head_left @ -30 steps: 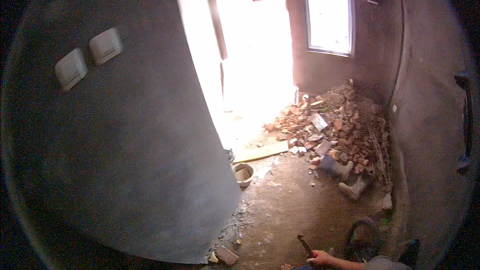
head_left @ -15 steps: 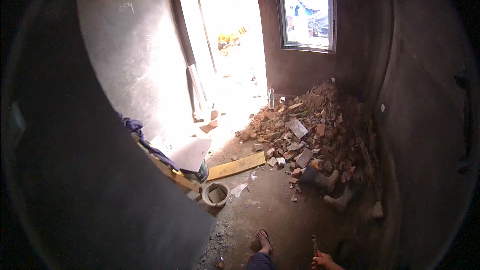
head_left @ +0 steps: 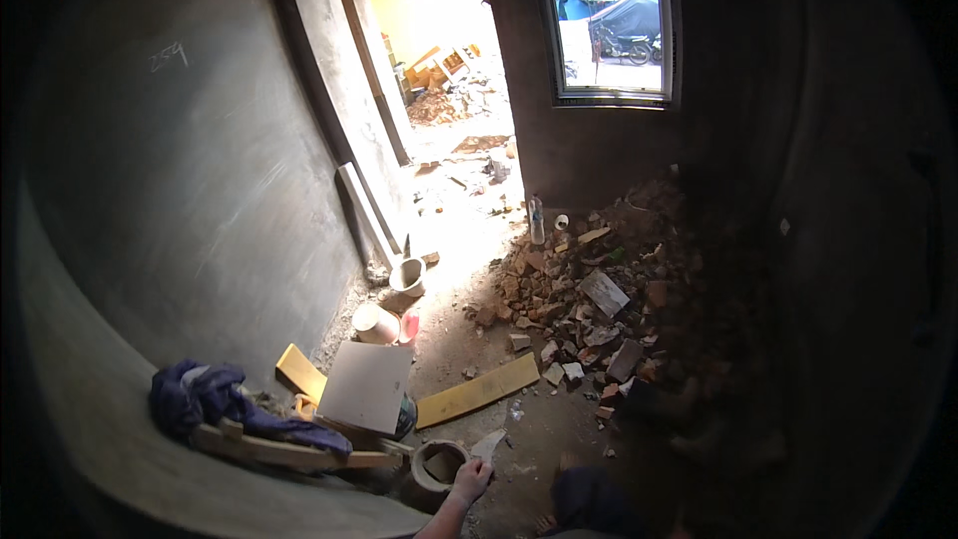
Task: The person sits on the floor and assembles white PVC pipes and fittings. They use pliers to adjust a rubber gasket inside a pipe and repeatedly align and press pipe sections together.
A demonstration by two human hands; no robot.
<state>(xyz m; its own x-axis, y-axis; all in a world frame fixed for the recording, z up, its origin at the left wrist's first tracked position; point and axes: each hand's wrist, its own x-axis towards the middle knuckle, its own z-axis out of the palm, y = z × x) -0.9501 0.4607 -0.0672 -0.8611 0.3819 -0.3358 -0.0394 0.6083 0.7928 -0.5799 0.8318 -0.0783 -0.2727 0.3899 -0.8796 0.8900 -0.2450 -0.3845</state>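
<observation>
My left hand point(head_left: 471, 480) reaches in from the lower edge, its fingers curled closed beside a round grey bucket point(head_left: 417, 484). Whatever those fingers hold, if anything, is too small or hidden to make out. A pale, jagged scrap point(head_left: 488, 445) lies on the floor just beyond the hand. In deep shadow at the lower right edge, only a faint reddish patch shows where my right hand may be; its fingers cannot be seen. My dark trouser leg point(head_left: 594, 499) is close to the left hand's right side.
A yellow plank point(head_left: 479, 391) crosses the floor ahead. A flat grey board point(head_left: 369, 386) and purple cloth point(head_left: 205, 399) on timber stand left. Brick rubble point(head_left: 569, 294) is heaped right, with a clear bottle point(head_left: 537, 222) behind. More buckets point(head_left: 408, 277) stand near the bright doorway.
The view has swung left, showing more of the left wall. My left hand has come in beside the bucket. My right hand, earlier gripping a red-handled tool, has sunk into the dark lower edge.
</observation>
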